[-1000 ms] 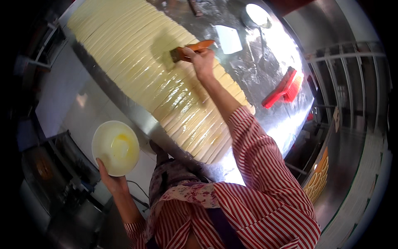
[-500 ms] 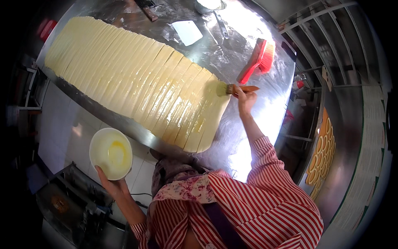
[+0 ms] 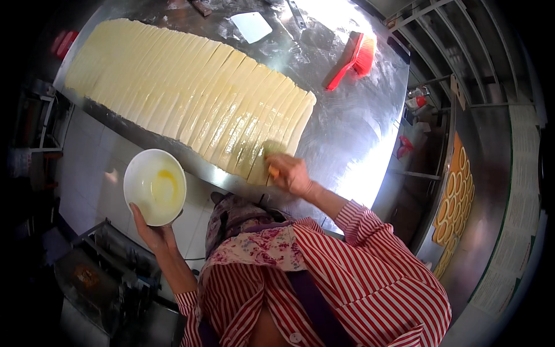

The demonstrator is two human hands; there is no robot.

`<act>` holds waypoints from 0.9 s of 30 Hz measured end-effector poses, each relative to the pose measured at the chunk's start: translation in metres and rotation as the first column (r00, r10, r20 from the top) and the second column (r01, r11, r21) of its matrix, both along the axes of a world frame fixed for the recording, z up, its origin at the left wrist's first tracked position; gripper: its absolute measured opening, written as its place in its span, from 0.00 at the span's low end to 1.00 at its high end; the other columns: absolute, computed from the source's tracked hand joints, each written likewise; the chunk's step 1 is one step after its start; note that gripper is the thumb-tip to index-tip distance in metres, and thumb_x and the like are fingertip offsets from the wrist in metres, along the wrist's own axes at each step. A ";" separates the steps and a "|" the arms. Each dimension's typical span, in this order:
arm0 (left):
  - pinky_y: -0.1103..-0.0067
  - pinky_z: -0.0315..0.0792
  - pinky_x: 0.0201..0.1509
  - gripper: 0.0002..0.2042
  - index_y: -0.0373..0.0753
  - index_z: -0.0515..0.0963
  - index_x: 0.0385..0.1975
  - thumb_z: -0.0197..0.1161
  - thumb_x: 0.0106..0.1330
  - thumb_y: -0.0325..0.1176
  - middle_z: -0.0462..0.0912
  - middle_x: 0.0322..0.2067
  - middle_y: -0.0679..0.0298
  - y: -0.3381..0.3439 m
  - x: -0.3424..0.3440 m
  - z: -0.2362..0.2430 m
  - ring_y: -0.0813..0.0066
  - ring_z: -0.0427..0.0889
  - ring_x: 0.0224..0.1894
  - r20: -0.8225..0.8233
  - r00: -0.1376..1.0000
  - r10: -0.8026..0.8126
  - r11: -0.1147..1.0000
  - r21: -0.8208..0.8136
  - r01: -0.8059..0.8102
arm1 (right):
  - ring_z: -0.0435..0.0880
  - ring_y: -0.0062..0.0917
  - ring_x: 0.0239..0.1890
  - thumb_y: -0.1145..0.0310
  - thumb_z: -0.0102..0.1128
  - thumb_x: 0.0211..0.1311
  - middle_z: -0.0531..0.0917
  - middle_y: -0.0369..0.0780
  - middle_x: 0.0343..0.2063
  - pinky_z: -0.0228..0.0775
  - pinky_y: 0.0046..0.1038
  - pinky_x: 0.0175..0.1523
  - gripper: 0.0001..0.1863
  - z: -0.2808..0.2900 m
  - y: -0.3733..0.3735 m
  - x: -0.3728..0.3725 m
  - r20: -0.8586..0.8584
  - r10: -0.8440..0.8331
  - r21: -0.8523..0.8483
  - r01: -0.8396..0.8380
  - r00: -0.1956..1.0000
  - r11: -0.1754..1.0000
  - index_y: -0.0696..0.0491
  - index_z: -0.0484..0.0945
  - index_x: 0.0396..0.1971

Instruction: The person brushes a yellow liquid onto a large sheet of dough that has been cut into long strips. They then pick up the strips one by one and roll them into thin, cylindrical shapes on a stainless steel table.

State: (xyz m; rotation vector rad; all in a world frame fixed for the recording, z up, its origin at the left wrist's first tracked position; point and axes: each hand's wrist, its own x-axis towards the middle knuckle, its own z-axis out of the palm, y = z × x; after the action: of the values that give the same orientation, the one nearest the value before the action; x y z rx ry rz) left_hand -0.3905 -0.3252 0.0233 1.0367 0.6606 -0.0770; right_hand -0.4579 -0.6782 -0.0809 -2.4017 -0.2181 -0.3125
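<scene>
A long sheet of pale dough (image 3: pixel 173 87), cut crosswise into many narrow strips, lies across the metal table; its right part shines wet. My right hand (image 3: pixel 293 174) is closed around a pastry brush (image 3: pixel 273 171) with a wooden handle, over the near edge of the dough's right end. The bristles are blurred and mostly hidden beside the hand. Away from the table edge, at lower left, my left hand (image 3: pixel 155 234) grips a white bowl (image 3: pixel 139 173) from below and the side. A little yellow liquid (image 3: pixel 166 186), looking like beaten egg, lies in its bottom.
On the metal table (image 3: pixel 341 133) lie a red bench brush (image 3: pixel 359 58), a white scraper (image 3: pixel 251 26) and a metal-handled tool (image 3: pixel 296 14) at the far edge. A shelf at right bears a tray of ring-shaped pieces (image 3: pixel 454 196). Metal racks (image 3: pixel 462 52) stand behind it.
My right hand has swept the brush from the dough's far right corner toward me, to the near edge. The bowl stays in my left hand, slightly lower. The whole view has shifted a little.
</scene>
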 end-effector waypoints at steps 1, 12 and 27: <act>0.63 0.80 0.47 0.30 0.39 0.62 0.66 0.54 0.71 0.53 0.72 0.59 0.55 -0.002 0.001 -0.001 0.59 0.79 0.54 0.000 1.000 0.013 0.999 0.030 -0.013 | 0.86 0.39 0.37 0.74 0.64 0.52 0.85 0.45 0.37 0.79 0.32 0.42 0.15 0.008 0.009 -0.007 -0.123 -0.014 0.098 0.026 0.992 0.995 0.54 0.80 0.42; 0.62 0.76 0.57 0.30 0.37 0.62 0.66 0.55 0.71 0.51 0.70 0.62 0.55 0.007 -0.034 -0.007 0.58 0.75 0.60 -0.002 0.998 0.068 0.997 0.040 -0.068 | 0.81 0.19 0.25 0.63 0.68 0.55 0.86 0.43 0.23 0.73 0.28 0.32 0.15 -0.029 -0.159 0.081 -0.205 -0.474 0.245 0.514 0.856 0.822 0.62 0.84 0.30; 0.64 0.71 0.63 0.30 0.36 0.61 0.66 0.55 0.72 0.49 0.69 0.63 0.56 0.011 -0.034 0.001 0.60 0.73 0.62 0.048 0.999 0.010 0.999 -0.043 -0.008 | 0.87 0.36 0.27 0.70 0.67 0.57 0.86 0.45 0.27 0.77 0.31 0.34 0.05 -0.010 -0.094 0.061 0.029 -0.595 0.077 0.592 0.803 0.802 0.56 0.82 0.27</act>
State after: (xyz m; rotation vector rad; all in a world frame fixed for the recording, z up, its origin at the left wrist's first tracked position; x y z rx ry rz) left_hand -0.4240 -0.3144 0.0245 0.9915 0.6171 -0.0579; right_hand -0.3971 -0.7719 -0.0905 -2.3425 0.5379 -0.6565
